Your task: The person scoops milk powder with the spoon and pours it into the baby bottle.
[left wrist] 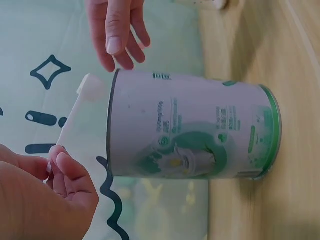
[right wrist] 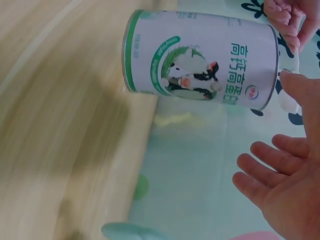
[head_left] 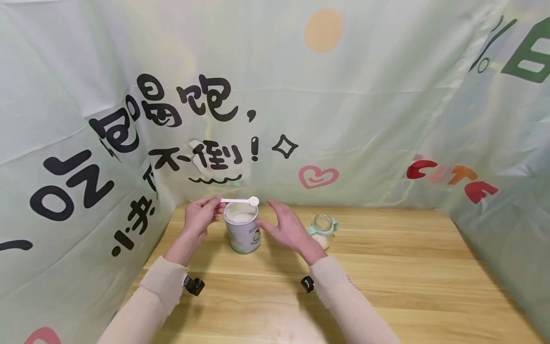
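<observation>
Heart print (head_left: 318, 177), pink, on pale green cloth (head_left: 369, 124). Orange disc (head_left: 324, 30): above the heart. Four-pointed star outline (head_left: 285, 146): just above-left of it. Black characters (head_left: 215, 98): farther left. "CUTE" lettering (head_left: 461, 174), multicoloured: right of the heart. Wood-grain table (head_left: 429, 253): below it.

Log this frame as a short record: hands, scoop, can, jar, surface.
left_hand: left hand pinches the white scoop by its handle
scoop: above the can's rim; bowl seems to hold white powder
can: tin can, upright, lidless, pale contents visible inside
right_hand: right hand spread beside the can's rim, holding nothing; contact unclear
jar: glass jar with mint-green handle, right of the can, partly hidden by the right arm; pale contents, type unclear
surface: wooden table
</observation>
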A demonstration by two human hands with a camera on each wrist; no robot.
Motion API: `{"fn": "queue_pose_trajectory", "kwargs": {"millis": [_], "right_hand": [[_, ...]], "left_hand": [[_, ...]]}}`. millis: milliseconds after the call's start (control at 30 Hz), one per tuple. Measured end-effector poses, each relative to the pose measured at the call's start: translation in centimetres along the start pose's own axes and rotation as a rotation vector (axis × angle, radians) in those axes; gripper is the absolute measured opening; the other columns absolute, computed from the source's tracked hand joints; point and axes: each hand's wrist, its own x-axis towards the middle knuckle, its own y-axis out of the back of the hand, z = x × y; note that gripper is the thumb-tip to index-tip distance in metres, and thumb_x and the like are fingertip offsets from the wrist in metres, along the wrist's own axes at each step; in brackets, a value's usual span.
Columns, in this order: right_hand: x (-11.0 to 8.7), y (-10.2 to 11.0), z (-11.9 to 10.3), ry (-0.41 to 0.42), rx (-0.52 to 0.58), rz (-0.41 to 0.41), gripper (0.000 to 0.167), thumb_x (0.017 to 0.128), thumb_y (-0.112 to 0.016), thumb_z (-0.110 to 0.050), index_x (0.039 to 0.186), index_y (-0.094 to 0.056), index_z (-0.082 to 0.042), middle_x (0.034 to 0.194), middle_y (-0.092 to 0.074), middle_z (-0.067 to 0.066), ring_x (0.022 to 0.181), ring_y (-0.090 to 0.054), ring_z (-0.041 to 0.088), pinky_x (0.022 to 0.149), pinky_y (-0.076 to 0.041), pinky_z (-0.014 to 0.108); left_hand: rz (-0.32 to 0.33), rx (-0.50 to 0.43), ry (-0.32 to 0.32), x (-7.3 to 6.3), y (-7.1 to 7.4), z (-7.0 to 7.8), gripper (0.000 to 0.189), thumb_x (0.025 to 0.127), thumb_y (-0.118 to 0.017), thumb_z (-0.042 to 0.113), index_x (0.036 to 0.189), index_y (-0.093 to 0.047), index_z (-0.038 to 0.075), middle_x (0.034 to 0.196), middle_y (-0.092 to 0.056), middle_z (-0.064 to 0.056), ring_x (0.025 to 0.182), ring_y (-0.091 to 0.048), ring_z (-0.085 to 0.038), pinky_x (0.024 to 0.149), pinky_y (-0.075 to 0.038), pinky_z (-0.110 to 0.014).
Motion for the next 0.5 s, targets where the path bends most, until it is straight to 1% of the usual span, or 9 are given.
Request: {"fn": "queue_pose_trajectory", "kwargs": {"millis": [267, 500], "right_hand": [[-0.5, 1.0, 0.8, -0.040, -0.003, 0.022, 0.078, 0.100, -0.069, -0.050, 0.158, -0.044, -0.005, 0.160, -0.050, 0.018, 0.150, -0.045, 0.038, 0.127, -0.037, 0.054], [-0.9, 1.8, 1.4, -0.027, -0.008, 0.041, 0.077, 0.100, -0.070, -0.048, 0.157, -0.045, -0.002, 0.159, -0.051, 0.019, 0.150, -0.046, 0.039, 0.126, -0.037, 0.054]], "left_hand": [[-0.038, -0.031, 0.000, -0.3, -1.5, -0.1, 0.033, 0.104, -0.067, 0.013, 0.132, -0.067, -0.006, 0.081, -0.074, 0.003, 0.069, -0.065, -0.004, 0.059, -0.055, -0.015], [-0.050, -0.042, -0.006, -0.3, -2.5, -0.2, 0.033, 0.104, -0.067, 0.012, 0.131, -0.067, -0.007, 0.083, -0.075, 0.002, 0.070, -0.066, -0.005, 0.058, -0.054, -0.014]]}}
